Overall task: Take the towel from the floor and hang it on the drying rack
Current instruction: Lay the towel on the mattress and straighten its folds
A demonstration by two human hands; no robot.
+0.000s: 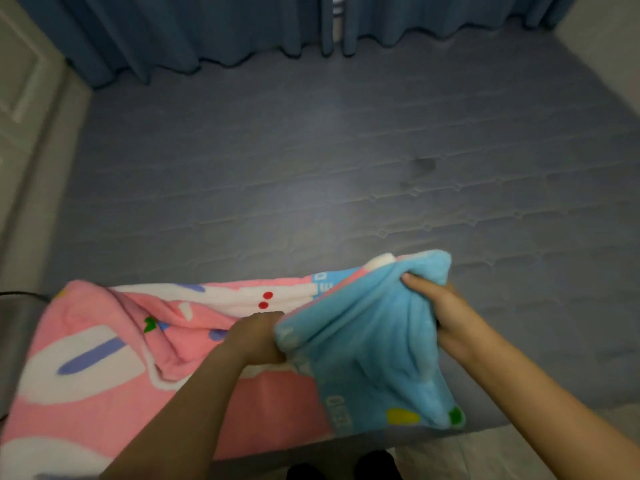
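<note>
- The towel [374, 341], light blue with small yellow and green marks near its lower corner, is bunched in the lower right of the frame, held up between both hands.
- The right hand [436, 313] grips its upper right edge, thumb curled over the fold near the top corner.
- The left hand [258, 337] clamps the towel's left edge at centre frame; its fingers are hidden behind the cloth.
- The hands sit apart, one on each side, so the towel's long axis appears to run down from the hands toward the lower right corner of the picture, hanging loose.
- Under it lies a pink patterned blanket [104, 358] across the lower left.
- Beyond is a grey-blue floor [311, 150], with blue curtains [173, 29] along the top.
- No drying rack shows here, so which way the carry must go cannot be told; both hands look equally placed for it.
</note>
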